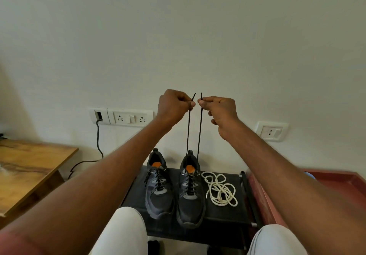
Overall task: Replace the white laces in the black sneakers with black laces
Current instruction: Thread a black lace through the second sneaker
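Two black sneakers stand side by side on a black stand (221, 215), toes toward the person: the left sneaker (158, 185) is fully laced in black, its ends lying loose, and the right sneaker (190, 191) carries the black lace (199, 131) whose two ends rise taut from its top eyelets. The left hand (174, 104) pinches one end between thumb and forefinger, the right hand (219, 110) pinches the other, both fists closed and held close together in front of the wall. One tangled heap of white laces (219, 189) lies on the stand just beside the right sneaker. Two switch plates are on the wall, the left plate (120, 117) and the right plate (271, 131). Small marks on the sneaker tongues are too small to read.
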A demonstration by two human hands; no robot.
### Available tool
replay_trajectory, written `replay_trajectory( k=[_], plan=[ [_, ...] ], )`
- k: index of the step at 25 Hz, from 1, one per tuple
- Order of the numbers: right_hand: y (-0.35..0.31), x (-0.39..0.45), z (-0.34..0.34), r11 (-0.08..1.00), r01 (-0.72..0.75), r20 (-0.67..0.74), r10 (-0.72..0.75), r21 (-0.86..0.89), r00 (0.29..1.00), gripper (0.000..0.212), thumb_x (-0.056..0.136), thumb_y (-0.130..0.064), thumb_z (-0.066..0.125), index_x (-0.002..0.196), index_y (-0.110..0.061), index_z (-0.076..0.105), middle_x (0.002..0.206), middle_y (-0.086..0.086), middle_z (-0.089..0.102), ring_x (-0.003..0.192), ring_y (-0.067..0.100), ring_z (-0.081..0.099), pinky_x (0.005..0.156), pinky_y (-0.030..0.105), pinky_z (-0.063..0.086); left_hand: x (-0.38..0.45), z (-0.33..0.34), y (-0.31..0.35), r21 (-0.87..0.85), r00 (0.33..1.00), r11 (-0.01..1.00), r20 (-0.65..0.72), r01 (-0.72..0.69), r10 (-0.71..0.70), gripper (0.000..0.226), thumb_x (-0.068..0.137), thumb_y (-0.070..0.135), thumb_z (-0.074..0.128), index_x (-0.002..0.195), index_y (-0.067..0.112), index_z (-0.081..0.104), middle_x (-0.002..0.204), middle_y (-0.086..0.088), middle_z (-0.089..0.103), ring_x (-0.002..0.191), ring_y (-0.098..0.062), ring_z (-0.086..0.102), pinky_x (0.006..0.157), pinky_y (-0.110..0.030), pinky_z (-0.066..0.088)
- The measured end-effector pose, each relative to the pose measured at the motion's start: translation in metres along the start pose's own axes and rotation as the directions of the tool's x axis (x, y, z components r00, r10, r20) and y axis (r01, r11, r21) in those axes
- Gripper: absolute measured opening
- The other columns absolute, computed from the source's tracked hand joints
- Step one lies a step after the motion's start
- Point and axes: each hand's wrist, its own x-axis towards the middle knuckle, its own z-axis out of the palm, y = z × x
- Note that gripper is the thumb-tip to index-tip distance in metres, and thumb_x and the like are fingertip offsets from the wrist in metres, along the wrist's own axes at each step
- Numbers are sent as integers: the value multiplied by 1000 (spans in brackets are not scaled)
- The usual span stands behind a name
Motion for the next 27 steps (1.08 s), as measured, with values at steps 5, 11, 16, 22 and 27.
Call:
replay_trajectory(
  k=[5, 11, 16, 22, 27],
  plan=[
    [0, -8, -6, 997, 23, 62, -19, -68, 998, 11, 91, -23, 78, 101, -18, 79, 99, -1, 77, 97, 16, 69, 72, 29, 51, -9, -9, 3, -135, 996, 987, 37, 83, -79, 6, 92, 13, 74, 91, 8, 75, 84, -8, 78, 83, -21, 77, 78, -34, 60],
    [101, -4, -30, 919, 18, -33, -34, -394, 999, 5, 90, -24, 74, 88, -22, 78, 84, -3, 77, 86, 20, 74, 86, 39, 59, -48, -10, -92, 75, 976, 973, -50, 217, -214, 11, 96, 21, 71, 98, 13, 79, 80, -4, 74, 71, -17, 71, 74, -32, 61],
    [202, -6, -31, 776, -86, -47, 72, -625, 996, 8, 93, -24, 71, 89, -28, 76, 91, -4, 76, 91, 23, 71, 77, 31, 51, -79, 16, -197, 223, 939, 912, -62, 344, -339, 15, 95, 22, 68, 104, 19, 79, 97, -2, 78, 87, -19, 73, 88, -36, 60],
    [253, 6, -15, 573, 65, 148, 100, -817, 984, 34, 87, -13, 73, 119, -24, 69, 118, 2, 64, 105, 24, 65, 86, 37, 53, -82, 45, -217, 541, 963, 834, 149, 112, -226, 20, 93, 18, 71, 113, 20, 73, 107, 2, 66, 91, -15, 64, 81, -31, 56],
    [248, 6, -7, 508, 139, 349, 345, -850, 872, 11, 86, -29, 82, 75, -31, 79, 79, -12, 74, 76, 8, 69, 75, 37, 61, -111, 87, -210, 505, 855, 860, 416, 68, -311, 4, 92, 31, 76, 92, 28, 73, 89, 8, 71, 83, -9, 68, 78, -38, 62]
  ],
)
